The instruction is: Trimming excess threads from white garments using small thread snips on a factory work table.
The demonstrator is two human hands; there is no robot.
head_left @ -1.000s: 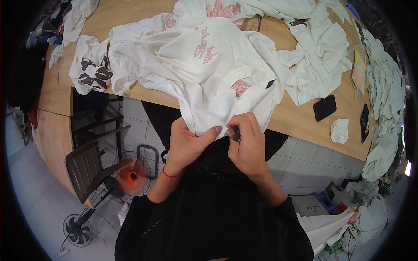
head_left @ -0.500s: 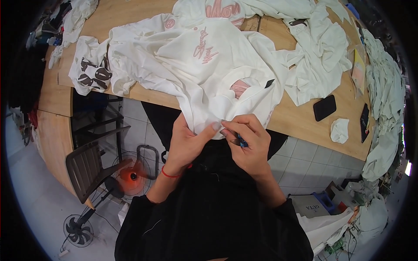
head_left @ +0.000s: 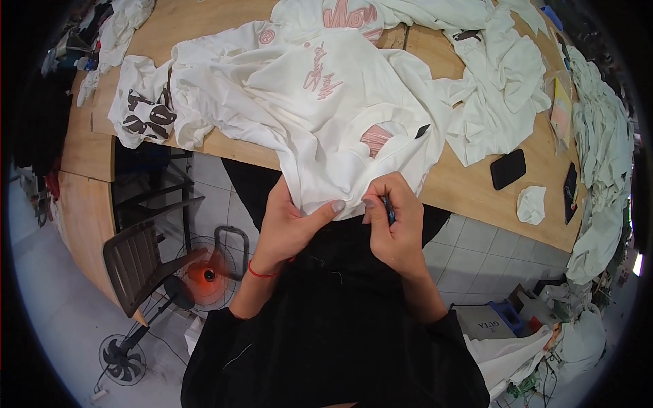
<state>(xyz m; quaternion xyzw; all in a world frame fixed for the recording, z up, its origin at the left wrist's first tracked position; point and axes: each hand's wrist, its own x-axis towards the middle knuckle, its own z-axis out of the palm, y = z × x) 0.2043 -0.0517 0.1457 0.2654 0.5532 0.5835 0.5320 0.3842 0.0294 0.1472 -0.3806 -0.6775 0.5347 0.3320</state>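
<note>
A white shirt (head_left: 292,119) with pink lettering on its chest lies across the near edge of the table, its lower part hanging toward me. Beside its neck opening is a small black label (head_left: 422,131). My left hand (head_left: 289,221) pinches the hanging cloth, thumb on top and the other fingers underneath. Just to the right, my right hand (head_left: 398,228) is closed, thumb against the curled fingers, next to the fabric. Inside that fist sits a small blue tool (head_left: 390,210), mostly covered, so its kind does not show.
More white garments (head_left: 493,88) cover the wooden table (head_left: 469,187). On the right lie a black phone (head_left: 508,169), a white scrap (head_left: 531,205) and a dark flat item (head_left: 570,194). A brown chair (head_left: 136,268) and an orange-centred fan (head_left: 207,274) stand at lower left.
My right hand has drawn back slightly rightward from the left thumb, its fingers now curled in more over the blue tool. The left hand keeps its pinch on the shirt.
</note>
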